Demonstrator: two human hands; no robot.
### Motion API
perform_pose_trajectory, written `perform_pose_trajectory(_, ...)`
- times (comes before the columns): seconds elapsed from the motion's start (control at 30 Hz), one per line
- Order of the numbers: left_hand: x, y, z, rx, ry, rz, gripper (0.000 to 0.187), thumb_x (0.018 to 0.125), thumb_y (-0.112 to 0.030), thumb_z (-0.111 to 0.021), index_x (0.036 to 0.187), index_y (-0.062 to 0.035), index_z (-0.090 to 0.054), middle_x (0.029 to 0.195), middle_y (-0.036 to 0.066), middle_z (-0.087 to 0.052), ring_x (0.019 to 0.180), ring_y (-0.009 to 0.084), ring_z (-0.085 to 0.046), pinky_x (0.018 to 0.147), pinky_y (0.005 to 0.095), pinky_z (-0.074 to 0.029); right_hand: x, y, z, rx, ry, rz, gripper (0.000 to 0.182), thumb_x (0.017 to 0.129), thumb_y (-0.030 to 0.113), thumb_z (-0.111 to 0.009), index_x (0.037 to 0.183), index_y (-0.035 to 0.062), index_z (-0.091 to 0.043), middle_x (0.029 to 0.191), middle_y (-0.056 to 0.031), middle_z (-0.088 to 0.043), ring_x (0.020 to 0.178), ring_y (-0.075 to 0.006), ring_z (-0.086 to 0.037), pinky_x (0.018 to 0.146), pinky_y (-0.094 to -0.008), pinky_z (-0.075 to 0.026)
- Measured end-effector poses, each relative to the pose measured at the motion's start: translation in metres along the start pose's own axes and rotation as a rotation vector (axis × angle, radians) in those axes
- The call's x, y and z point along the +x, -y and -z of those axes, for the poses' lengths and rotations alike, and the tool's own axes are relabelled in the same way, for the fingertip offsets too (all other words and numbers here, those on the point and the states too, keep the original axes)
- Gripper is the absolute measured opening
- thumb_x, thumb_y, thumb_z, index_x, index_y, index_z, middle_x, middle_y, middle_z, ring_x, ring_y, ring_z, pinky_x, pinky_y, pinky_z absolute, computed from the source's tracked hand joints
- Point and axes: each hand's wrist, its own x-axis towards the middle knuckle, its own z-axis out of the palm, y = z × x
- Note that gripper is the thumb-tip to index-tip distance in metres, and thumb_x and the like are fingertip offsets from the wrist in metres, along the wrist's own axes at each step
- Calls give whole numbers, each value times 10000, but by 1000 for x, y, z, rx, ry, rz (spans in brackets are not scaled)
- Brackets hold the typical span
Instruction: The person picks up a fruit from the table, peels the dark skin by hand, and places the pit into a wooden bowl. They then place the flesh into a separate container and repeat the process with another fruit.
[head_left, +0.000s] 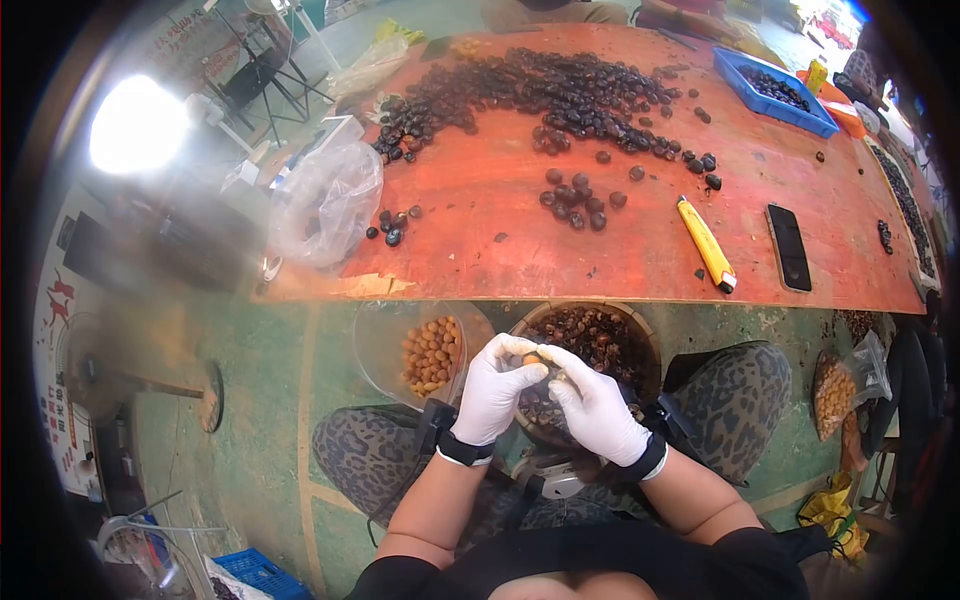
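Note:
My left hand [493, 392] and my right hand [603, 412], both in white gloves, meet in front of me with the fingers pinched together. Between their fingertips shows a small round orange piece [531, 359], partly hidden by the fingers. It looks like a peeled fruit or kernel. Beneath the hands stands a round woven basket [655, 365] holding dark brown shells or peels [590, 335]. To its left is a clear plastic tub [372, 345] with many round, orange-tan peeled pieces [430, 350].
A red table [450, 235] bears a heap of dark round fruits [560, 85], a yellow utility knife [706, 243], a phone [789, 247] and a plastic bag [330, 205]. A blue tray [735, 75] stands at the far right. Other people sit around the table.

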Motion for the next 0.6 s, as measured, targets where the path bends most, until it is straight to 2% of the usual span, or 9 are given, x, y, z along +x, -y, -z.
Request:
perform_pose_trajectory(0.13,-2,1,-4,57,-57,1,261,795,53,-691,1031,-16,-604,931,49,-658,822,101,-620,732,223,-498,0,7,2,88,41,-183,368,910,12,-507,1275,59,-494,900,-166,-623,811,-240,-643,732,-324,-501)
perform_pose_trajectory(0.23,-1,2,-1,101,-68,13,255,803,47,-682,1041,-9,-610,927,44,-662,800,90,-616,726,218,-498,3,4,-1,138,31,-176,343,924,12,-483,1263,67,-484,785,-89,-591,708,-161,-588,657,-285,-475)
perform_pose_trajectory(0.33,-1,0,1,176,-54,31,256,820,41,-663,1067,-1,-613,941,43,-662,809,87,-615,743,219,-500,5,-3,-2,467,66,-339,301,944,36,-463,1238,92,-487,702,-6,-521,598,-75,-481,554,-229,-416)
perform_pose_trajectory(0.43,-1,1,2,217,-43,60,262,843,26,-642,1102,17,-608,981,60,-659,870,111,-616,800,239,-498,9,1,1,651,87,-501,256,964,76,-449,1213,125,-485,687,27,-484,511,-40,-390,467,-188,-330)
perform_pose_trajectory(0.53,2,5,9,211,-12,84,286,875,-18,-627,1155,26,-589,1041,83,-650,920,133,-621,833,253,-500,11,-1,7,717,121,-562,234,970,81,-404,1193,127,-460,725,11,-508,490,-38,-379,428,-181,-297)
perform_pose_trajectory(0.6,4,5,9,147,13,111,309,901,-60,-611,1195,27,-568,1088,96,-638,943,145,-625,842,264,-503,13,-9,12,763,124,-596,241,974,101,-426,1207,143,-468,705,14,-497,472,-34,-365,414,-182,-284)
